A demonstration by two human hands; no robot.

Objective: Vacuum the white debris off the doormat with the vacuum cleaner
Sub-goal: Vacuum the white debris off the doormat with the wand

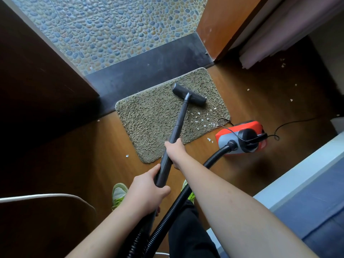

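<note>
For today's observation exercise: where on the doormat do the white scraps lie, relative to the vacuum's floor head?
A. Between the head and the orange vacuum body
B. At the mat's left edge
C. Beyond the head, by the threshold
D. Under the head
A: the scraps lie on the doormat between the head and the vacuum body.

A home, at a doorway between rooms; the doormat (167, 116) lies on brown wood-look flooring (83, 149), its far edge against a dark stone threshold (149, 71); beyond the doormat the floor turns to pebble-pattern tile (111, 28), such as a bathroom or balcony has; a dark wooden door (37, 75) stands to the doormat's left, an orange-brown door frame (216, 27) to its far right; a small red-and-grey canister vacuum cleaner (242, 135) sits just beside the doormat's right corner; a curtain hem (279, 40) hangs further right.
</note>
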